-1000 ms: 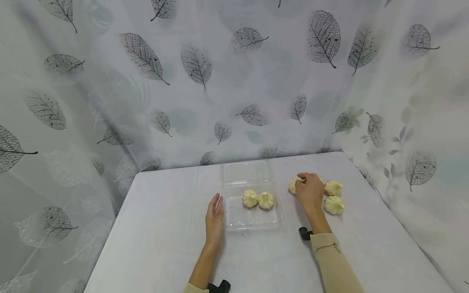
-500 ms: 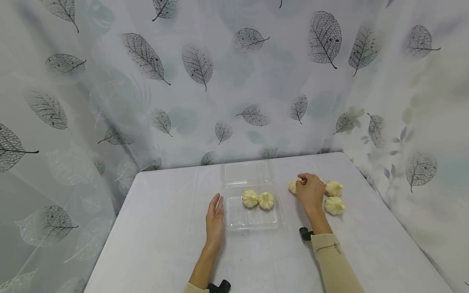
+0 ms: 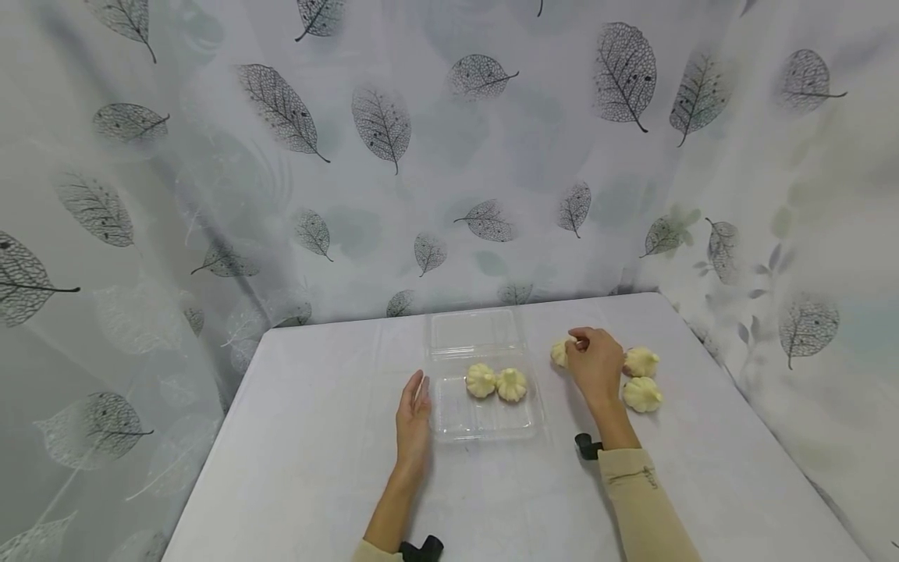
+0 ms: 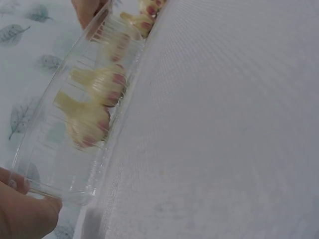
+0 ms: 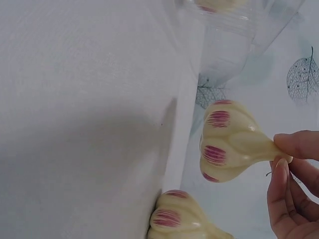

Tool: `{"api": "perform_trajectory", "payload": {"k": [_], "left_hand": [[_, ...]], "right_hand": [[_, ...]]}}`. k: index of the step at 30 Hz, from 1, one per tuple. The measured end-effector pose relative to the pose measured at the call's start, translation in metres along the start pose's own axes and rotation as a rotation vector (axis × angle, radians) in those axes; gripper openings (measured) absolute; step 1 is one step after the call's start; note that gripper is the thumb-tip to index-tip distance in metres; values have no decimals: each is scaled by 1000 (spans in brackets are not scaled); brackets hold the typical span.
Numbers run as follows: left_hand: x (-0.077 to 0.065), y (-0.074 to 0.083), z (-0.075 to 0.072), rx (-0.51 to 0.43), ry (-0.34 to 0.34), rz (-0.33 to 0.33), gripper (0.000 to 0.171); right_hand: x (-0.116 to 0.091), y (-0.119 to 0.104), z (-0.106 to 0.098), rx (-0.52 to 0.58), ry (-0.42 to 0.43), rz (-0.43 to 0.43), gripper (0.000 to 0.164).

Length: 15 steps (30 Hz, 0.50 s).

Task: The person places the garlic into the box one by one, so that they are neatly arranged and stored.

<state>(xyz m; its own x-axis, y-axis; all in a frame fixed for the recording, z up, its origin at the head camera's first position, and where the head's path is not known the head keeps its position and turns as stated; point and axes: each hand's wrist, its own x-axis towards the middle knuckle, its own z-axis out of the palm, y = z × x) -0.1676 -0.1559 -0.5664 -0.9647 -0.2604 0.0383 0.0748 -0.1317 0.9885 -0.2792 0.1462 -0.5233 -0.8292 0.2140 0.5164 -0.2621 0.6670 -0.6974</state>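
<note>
My right hand [image 3: 595, 365] pinches the stem of a pale garlic bulb [image 5: 229, 142] with purple streaks. In the right wrist view the bulb hangs sideways, thumb and fingertips at its neck; in the head view the hand partly covers it. My left hand [image 3: 412, 421] is at the left side of an open clear plastic container [image 3: 449, 425]. Its thumb and a finger hold the container's rim in the left wrist view. Two garlic bulbs, one on the left [image 3: 481, 380] and one on the right [image 3: 511, 385], sit side by side inside the container.
To the right of my right hand lie two more garlic bulbs, a farther one [image 3: 641, 361] and a nearer one [image 3: 642, 394]. The container's lid [image 3: 472, 332] lies folded back. A white cloth covers the table [image 3: 302, 453]; a leaf-patterned curtain [image 3: 520, 156] hangs behind it.
My right hand has risen slightly, and the garlic bulb in it has shifted a little up and left. The left hand and the container have stayed in place.
</note>
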Motion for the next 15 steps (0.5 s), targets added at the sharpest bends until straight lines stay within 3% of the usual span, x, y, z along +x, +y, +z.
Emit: {"api": "perform_trajectory", "payload": {"k": [15], "left_hand": [[1,0,1,-5,6,4,52]], "right_hand": [[-1,-24,-3,41,-2,-62,15]]}}
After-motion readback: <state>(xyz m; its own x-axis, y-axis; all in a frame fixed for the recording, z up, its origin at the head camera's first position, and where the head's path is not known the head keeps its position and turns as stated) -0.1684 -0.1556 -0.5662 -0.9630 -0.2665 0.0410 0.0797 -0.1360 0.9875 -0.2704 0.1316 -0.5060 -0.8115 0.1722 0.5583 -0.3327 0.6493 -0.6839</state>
